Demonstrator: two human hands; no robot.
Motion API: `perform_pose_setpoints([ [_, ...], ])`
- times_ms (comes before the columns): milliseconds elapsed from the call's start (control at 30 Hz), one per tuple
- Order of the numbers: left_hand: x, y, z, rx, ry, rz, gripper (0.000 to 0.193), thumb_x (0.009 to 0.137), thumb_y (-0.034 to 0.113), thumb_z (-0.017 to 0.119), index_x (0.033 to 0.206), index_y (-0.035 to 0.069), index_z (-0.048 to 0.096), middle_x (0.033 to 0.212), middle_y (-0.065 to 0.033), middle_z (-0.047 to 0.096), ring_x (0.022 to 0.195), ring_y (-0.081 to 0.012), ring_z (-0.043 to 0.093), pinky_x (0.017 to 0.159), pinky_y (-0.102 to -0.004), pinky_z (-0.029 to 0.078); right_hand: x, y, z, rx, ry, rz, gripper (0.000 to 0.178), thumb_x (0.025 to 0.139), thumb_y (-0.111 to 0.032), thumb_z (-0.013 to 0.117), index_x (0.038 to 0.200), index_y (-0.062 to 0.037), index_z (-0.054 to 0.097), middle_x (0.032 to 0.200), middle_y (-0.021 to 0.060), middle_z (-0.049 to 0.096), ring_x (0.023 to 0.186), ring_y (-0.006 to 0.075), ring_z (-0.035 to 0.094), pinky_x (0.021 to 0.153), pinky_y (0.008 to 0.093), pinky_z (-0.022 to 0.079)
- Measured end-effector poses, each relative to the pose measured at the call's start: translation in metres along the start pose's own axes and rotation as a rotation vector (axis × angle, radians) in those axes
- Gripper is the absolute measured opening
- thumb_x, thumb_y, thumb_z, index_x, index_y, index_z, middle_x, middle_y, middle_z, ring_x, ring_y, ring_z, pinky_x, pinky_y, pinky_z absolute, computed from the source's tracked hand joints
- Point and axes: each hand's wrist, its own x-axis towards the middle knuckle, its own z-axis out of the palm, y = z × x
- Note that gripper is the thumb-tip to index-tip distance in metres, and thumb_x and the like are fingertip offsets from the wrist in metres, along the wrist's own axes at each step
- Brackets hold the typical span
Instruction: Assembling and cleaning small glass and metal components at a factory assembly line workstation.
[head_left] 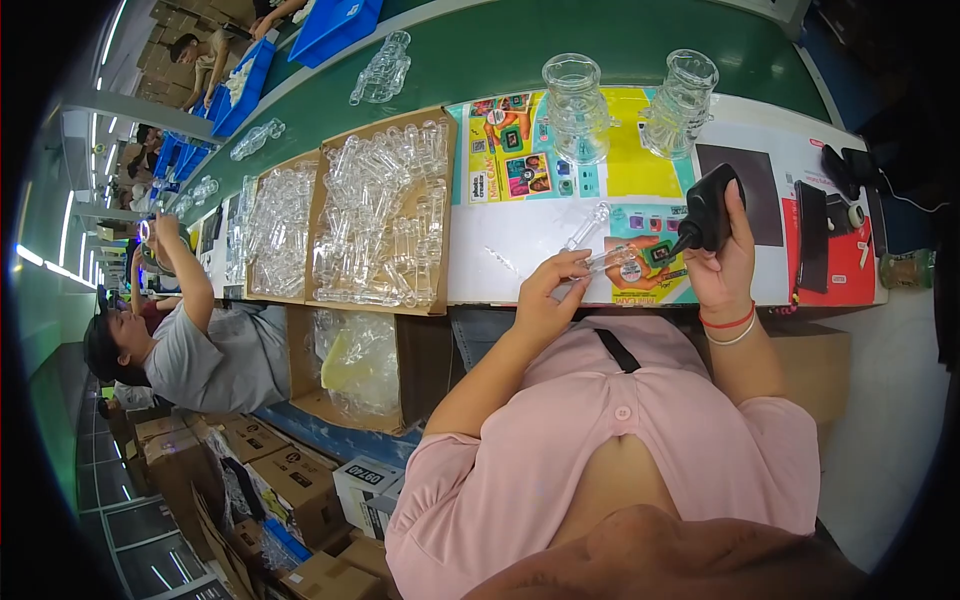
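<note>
My left hand [548, 298] pinches a small clear tube-shaped piece [610, 262] between thumb and fingers, low over the printed sheets on the table. In my right hand [726, 265] is a black squeeze bottle [712, 208], tilted so its narrow nozzle points down and left toward the clear piece. Whether the nozzle touches the piece I cannot tell. Another clear tube [588, 228] lies on the sheet just beyond my left fingers. Two clear ribbed vessels, one at the left [577, 112] and one at the right [682, 102], stand upright farther back.
Left of my hands sits a cardboard tray [446, 220] full of clear tubes, with a second filled tray [250, 225] beside it. A clear vessel [381, 70] lies on the green tabletop [480, 60]. A black flat object [812, 238] lies at the right. A co-worker [215, 350] works at the left.
</note>
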Motion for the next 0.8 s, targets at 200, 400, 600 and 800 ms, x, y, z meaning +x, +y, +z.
perform_pose_setpoints([
  [200,0.002,0.005,-0.002,0.118,-0.047,0.116,0.015,0.075,-0.004,0.061,0.087,0.002,0.056,0.106,-0.0152,0.059,0.094,-0.019,0.058,0.079,-0.028,0.048,0.001,0.0,-0.001,-0.001,0.019,-0.007,0.02,0.09,-0.026,0.047,0.094,-0.0078,0.056,0.077,0.0053,0.061,0.041,0.0084,0.048,0.029,0.0145,0.028],
  [400,-0.003,0.022,0.005,-0.306,0.075,0.01,0.035,0.072,-0.009,0.063,0.099,0.001,0.043,0.107,-0.0208,0.056,0.101,-0.0224,0.056,0.086,-0.0294,0.046,-0.003,0.0,0.008,-0.041,0.021,-0.038,0.021,0.09,-0.027,0.047,0.093,-0.0076,0.056,0.076,0.0048,0.06,0.042,0.0077,0.047,0.028,0.0148,0.027],
  [600,0.004,0.081,-0.011,-0.25,0.094,0.129,0.043,0.069,-0.013,0.064,0.101,0.001,0.039,0.108,-0.0228,0.055,0.104,-0.0245,0.054,0.091,-0.0316,0.043,-0.017,0.008,0.043,-0.311,0.128,-0.263,0.033,0.09,-0.036,0.045,0.095,-0.003,0.051,0.072,0.0042,0.056,0.041,0.0051,0.042,0.03,0.0153,0.026],
  [800,0.005,0.106,-0.017,-0.321,0.134,0.272,0.043,0.067,-0.015,0.065,0.101,-0.001,0.043,0.108,-0.0236,0.055,0.102,-0.0238,0.055,0.086,-0.0304,0.046,-0.036,0.012,0.062,-0.8,-0.305,-0.663,0.049,0.085,-0.046,0.05,0.097,0.0016,0.045,0.078,0.0068,0.045,0.063,0.0096,0.045,0.053,0.0181,0.037],
])
